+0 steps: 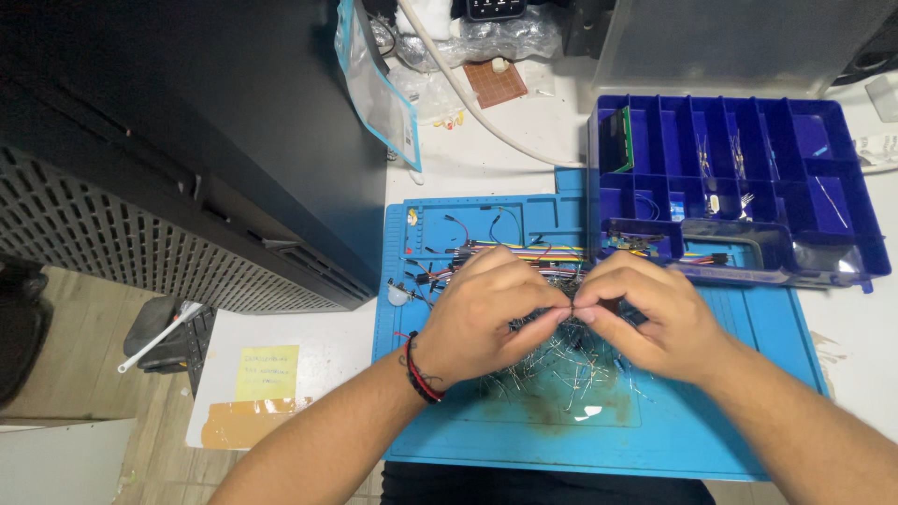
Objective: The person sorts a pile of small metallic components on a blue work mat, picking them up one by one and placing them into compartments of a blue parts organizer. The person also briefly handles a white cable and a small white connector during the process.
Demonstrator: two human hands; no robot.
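At the centre of the frame the fingertips of the left hand (486,313) and the right hand (645,313) meet, thumb and forefinger of each pinched together on something very small and thin — probably one of the wire-legged components, though it is too fine to make out between the fingers. Both hands are curled, knuckles up, and held just above a loose heap of small leaded components (561,369) whose thin metal legs splay in every direction; keeping the pinch right over the heap means anything that slips would land back among its like. The left wrist wears a dark cord bracelet (418,369). The heap lies in the middle of a blue silicone work mat (711,430), whose raised rim and moulded pockets along its upper edge would stop small parts rolling off. In those upper pockets and across the mat's top edge lies a bundle of coloured jumper wires (510,251), just beyond the knuckles. At the upper right of the frame, overlapping the mat's corner, sits a blue compartment organiser box (870,252) with its lid off or folded away — most cells look nearly bare, a few hold single thin components, one at its upper left holds a green circuit board (624,138) stood on edge. A brown perforated prototyping board (495,84) lies at the top centre, and a yellow sticky note (267,371) at the lower left.
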